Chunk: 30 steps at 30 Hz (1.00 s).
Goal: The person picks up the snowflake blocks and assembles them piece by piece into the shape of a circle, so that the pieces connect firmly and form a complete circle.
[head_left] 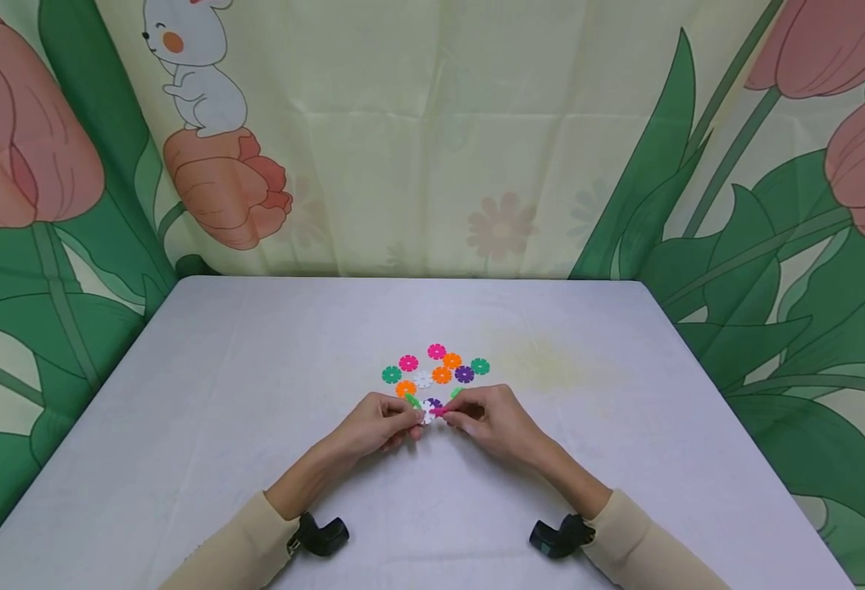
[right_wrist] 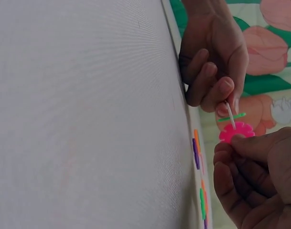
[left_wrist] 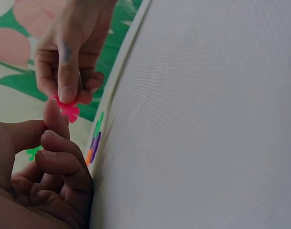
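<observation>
Over the near side of the scattered pieces, my left hand (head_left: 384,422) pinches a white notched plastic disc (right_wrist: 231,114) by its edge. A green notched disc (right_wrist: 232,117) crosses the white one, seen edge-on in the right wrist view. From the other side my right hand (head_left: 494,418) pinches a bright pink notched disc (right_wrist: 236,131) between thumb and forefinger. The pink disc's rim meets the white disc's edge, the two set at an angle to each other. In the left wrist view the left fingers hide the white disc, and a bit of the green disc (left_wrist: 33,152) shows behind them.
Several loose notched discs lie just beyond the hands: pink (head_left: 436,351), orange (head_left: 452,360), green (head_left: 480,366), purple (head_left: 465,374) and white (head_left: 422,379). A white cloth covers the table (head_left: 181,459). Behind its far edge hangs a printed curtain (head_left: 432,164).
</observation>
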Each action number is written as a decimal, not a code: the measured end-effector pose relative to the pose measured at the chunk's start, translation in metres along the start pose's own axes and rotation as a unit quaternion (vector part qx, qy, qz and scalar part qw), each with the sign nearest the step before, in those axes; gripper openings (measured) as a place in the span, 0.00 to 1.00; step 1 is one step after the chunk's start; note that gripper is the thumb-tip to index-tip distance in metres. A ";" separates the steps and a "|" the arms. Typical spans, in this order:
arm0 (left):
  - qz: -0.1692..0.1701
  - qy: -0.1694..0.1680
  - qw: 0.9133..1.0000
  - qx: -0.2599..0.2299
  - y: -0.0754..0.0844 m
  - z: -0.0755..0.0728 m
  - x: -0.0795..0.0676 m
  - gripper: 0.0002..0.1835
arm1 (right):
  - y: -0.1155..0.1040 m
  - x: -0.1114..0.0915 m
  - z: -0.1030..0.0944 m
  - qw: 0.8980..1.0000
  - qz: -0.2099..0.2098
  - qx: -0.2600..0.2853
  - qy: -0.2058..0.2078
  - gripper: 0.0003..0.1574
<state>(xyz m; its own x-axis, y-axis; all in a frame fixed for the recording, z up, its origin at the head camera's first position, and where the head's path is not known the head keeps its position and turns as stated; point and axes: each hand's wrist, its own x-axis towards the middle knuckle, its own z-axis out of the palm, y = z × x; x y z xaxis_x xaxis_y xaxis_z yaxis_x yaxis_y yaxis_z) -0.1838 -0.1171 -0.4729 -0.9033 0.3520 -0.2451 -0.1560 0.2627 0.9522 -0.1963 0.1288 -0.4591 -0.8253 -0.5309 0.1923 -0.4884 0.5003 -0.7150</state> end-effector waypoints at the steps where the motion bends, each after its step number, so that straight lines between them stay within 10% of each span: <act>1: -0.001 0.002 1.000 0.000 0.000 0.000 0.000 0.16 | 0.000 0.000 0.000 1.000 0.000 -0.004 0.003 0.05; 18: -0.004 0.030 0.999 -0.028 0.000 0.002 0.001 0.17 | -0.006 0.003 0.001 0.999 0.005 -0.013 0.043 0.07; 30: -0.009 0.037 0.999 -0.036 0.002 0.004 0.001 0.17 | 0.006 0.007 -0.005 0.986 0.142 -0.088 0.025 0.21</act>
<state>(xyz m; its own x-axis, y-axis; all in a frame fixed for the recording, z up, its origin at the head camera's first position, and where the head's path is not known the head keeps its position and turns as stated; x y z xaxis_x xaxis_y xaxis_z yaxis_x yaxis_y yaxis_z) -0.1832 -0.1132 -0.4717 -0.9264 0.2804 -0.2513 -0.1991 0.2015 0.9590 -0.2061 0.1315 -0.4590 -0.9463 -0.3212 0.0370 -0.2745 0.7374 -0.6172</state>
